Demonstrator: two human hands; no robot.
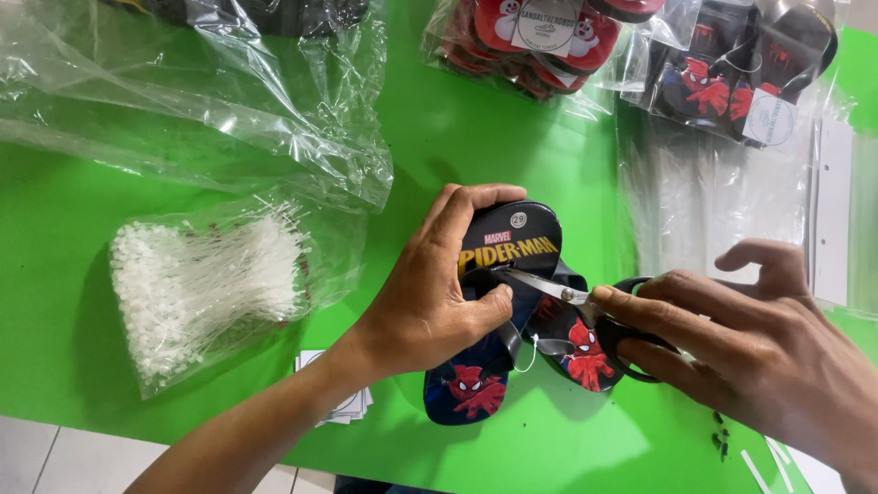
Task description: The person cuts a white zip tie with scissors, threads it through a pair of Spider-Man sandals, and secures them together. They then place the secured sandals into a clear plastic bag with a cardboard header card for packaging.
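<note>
The pair of dark flip-flops [508,311] is lying on the green table [73,274] right in front of me, soles up, 1 sandal overlapping the other, both printed with a red cartoon figure. I am pressing my left hand [430,293] down over them, fingers curled across the heel end and thumb tucked against the side, so that hand is clamped on the pair. My right hand [759,348] is gripping the black handles of the scissors [585,316], fingers closed through the loops, and the thin metal blades are pointing left, their tips meeting near my left thumb over the printed sole; I cannot tell whether the blades are slightly apart or shut. A thin white plastic loop [529,359] is showing between the 2 sandals, just below the blades. I am judging the sandals to be light, soft foam, bendy and a little springy, with a matte surface that should not slip; holding them flat near the heel, away from the blades, seems the safest grip, since the foam would nick easily. To my left a clear bag of white plastic tag fasteners [206,288] is resting near a small stack of paper tags [343,402], and bagged sandals [540,37] are sitting at the far edge.
</note>
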